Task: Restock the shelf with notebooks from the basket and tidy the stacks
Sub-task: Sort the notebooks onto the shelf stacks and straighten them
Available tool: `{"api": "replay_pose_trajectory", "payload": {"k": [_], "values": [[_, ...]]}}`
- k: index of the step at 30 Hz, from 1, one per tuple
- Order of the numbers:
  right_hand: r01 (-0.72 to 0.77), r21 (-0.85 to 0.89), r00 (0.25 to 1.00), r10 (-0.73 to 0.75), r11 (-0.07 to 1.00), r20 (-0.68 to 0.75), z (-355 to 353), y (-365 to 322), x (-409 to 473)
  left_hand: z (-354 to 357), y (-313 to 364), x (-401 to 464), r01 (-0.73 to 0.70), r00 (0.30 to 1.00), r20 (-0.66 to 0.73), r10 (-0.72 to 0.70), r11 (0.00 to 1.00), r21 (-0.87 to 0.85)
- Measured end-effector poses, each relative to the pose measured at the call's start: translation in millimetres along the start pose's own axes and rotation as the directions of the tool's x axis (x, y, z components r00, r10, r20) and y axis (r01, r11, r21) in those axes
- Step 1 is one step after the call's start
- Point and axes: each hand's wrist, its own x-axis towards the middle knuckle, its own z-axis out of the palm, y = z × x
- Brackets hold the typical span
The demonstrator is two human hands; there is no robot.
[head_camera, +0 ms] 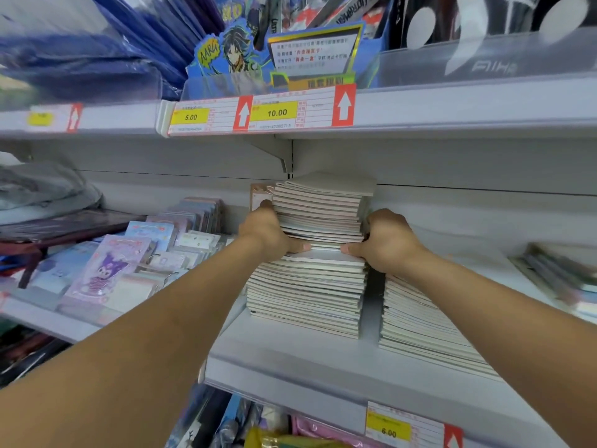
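Two bare hands clasp a batch of notebooks [319,218] from either side, at the middle of a grey shelf [290,357]. Far left on that level lie packaged sticker and card sets [106,270] with a purple cartoon figure, leaning in rows, and behind them a folded grey cloth item [42,189]. Next comes the left hand [268,231]: its fingers curl round the far left edge of the batch while the thumb lies flat along the front, pressed under the lowest books it holds. The gripped batch sits on top of a lower stack of notebooks [307,295], touching it, and its top few books are skewed a little to the right. The right hand [384,240] mirrors the left, fingers wrapped round the right edge and thumb tucked in at the front, thumb tips close together but apart. Just right of the lower stack, across a narrow gap, a second notebook stack [426,324] lies lower and fans toward the shelf front. Farther right rests a blurred pile of flat items [562,276]. Above, yellow price labels [274,113] read 5.00 and 10.00; below the shelf edge another label [387,431] reads 6.00.
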Motion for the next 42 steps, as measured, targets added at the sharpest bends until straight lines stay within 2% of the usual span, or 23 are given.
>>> {"api": "replay_pose_trajectory", "payload": {"k": [4, 6, 9, 14, 16, 20, 23, 26, 28, 30, 31, 32, 33, 34, 35, 36, 39, 42], "values": [[-0.025, 0.177, 0.993, 0.004, 0.984, 0.115, -20.0, 2.1, 2.7, -8.8, -3.6, 4.7, 0.01, 0.993, 0.116, -0.008, 1.0, -0.017], [-0.03, 0.19, 0.992, 0.006, 0.981, 0.126, -22.7, 3.2, 4.5, -15.3, -7.7, 5.2, 0.023, 0.979, 0.202, 0.002, 0.993, -0.12], [0.009, 0.15, 0.993, -0.027, 0.989, 0.119, -20.2, 4.3, 6.4, -20.2, -9.7, -1.5, -0.003, 0.958, 0.272, 0.09, 0.953, -0.304], [0.049, 0.077, 0.999, -0.05, 0.996, 0.013, -9.9, 2.3, 4.7, -11.8, -10.9, -6.5, -0.063, 0.986, 0.119, 0.117, 0.921, -0.385], [0.052, 0.045, 0.998, -0.05, 0.998, -0.045, -3.5, 1.0, 4.2, -6.3, -14.7, -2.9, -0.102, 0.992, 0.035, 0.12, 0.943, -0.317], [0.068, -0.02, 0.99, -0.07, 0.997, -0.12, 6.6, 0.8, 1.9, 2.7, -15.2, -2.5, -0.143, 0.979, -0.16, 0.129, 0.987, -0.079], [0.086, -0.065, 0.986, -0.094, 0.994, -0.135, 5.9, 1.2, 2.8, 5.5, -13.7, -3.5, -0.11, 0.966, -0.24, 0.1, 0.993, -0.03], [0.033, 0.083, 0.999, -0.034, 0.996, 0.014, -5.7, 4.0, 3.4, 2.7, -13.4, -3.4, -0.1, 0.979, -0.19, 0.079, 0.989, -0.106], [-0.045, 0.299, 0.996, 0.019, 0.953, 0.087, -17.7, 3.1, 1.6, -4.8, -9.2, -3.7, -0.079, 0.996, -0.053, 0.07, 0.977, -0.2], [-0.115, 0.516, 0.993, 0.086, 0.849, 0.08, -25.8, 4.4, 6.6, -14.2, 8.4, -4.2, 0.034, 0.992, 0.129, 0.007, 0.95, -0.311], [-0.166, 0.636, 0.986, 0.124, 0.754, 0.11, -27.0, 6.5, 11.7, -17.2, 20.7, -3.4, 0.122, 0.984, 0.165, -0.064, 0.921, -0.371], [-0.208, 0.741, 0.978, 0.13, 0.638, 0.162, -27.7, 6.4, 15.3, -17.9, 33.1, 0.2, 0.216, 0.975, 0.149, -0.165, 0.862, -0.458], [-0.238, 0.828, 0.971, 0.112, 0.508, 0.211, -26.4, 5.1, 18.8, -17.4, 45.0, 6.3, 0.294, 0.954, 0.123, -0.275, 0.76, -0.58], [-0.272, 0.875, 0.962, 0.114, 0.4, 0.246, -24.7, 3.7, 23.1, -15.3, 54.1, 12.7, 0.312, 0.931, 0.086, -0.355, 0.653, -0.69], [-0.294, 0.894, 0.955, 0.138, 0.339, 0.262, -18.3, 7.1, 31.5, -10.3, 59.8, 16.6, 0.292, 0.919, 0.04, -0.392, 0.61, -0.737], [-0.304, 0.895, 0.951, 0.154, 0.326, 0.267, -12.5, 7.4, 36.5, -2.4, 64.2, 17.1, 0.264, 0.917, -0.019, -0.398, 0.644, -0.718], [-0.3, 0.872, 0.947, 0.228, 0.386, 0.225, 5.7, 7.8, 52.7, 21.9, 61.1, 12.3, 0.114, 0.888, -0.302, -0.347, 0.801, -0.587], [-0.29, 0.842, 0.946, 0.268, 0.456, 0.181, 10.1, 1.5, 63.2, 34.9, 56.3, 12.5, -0.012, 0.842, -0.477, -0.251, 0.875, -0.483]]}}
